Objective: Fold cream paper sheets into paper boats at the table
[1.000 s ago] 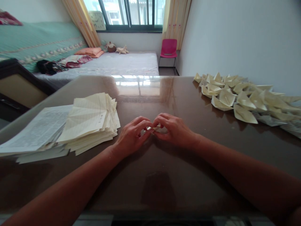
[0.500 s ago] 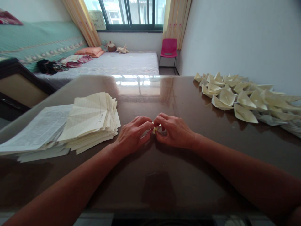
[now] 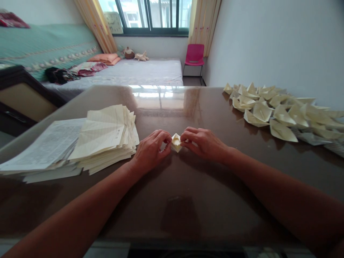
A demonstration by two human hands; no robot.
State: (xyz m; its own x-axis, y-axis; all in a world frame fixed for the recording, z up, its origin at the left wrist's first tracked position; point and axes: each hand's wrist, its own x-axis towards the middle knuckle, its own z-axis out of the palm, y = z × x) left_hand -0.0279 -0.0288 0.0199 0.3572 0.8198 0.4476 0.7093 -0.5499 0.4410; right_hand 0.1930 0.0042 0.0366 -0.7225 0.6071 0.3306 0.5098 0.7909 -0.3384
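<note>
Left hand (image 3: 151, 148), right hand (image 3: 204, 142): mine, pinching one folded paper (image 3: 176, 143) between them; uneven pull could tear it.

A window (image 3: 161, 16) spans the top centre of the frame, yellow curtains (image 3: 202, 23) hanging at either side and a pale clock (image 3: 113, 22) at its left edge. Below, a bed (image 3: 158, 71) bears orange pillows (image 3: 104, 58); right of it stands a pink chair (image 3: 195, 55), near the wall (image 3: 268, 43).
</note>
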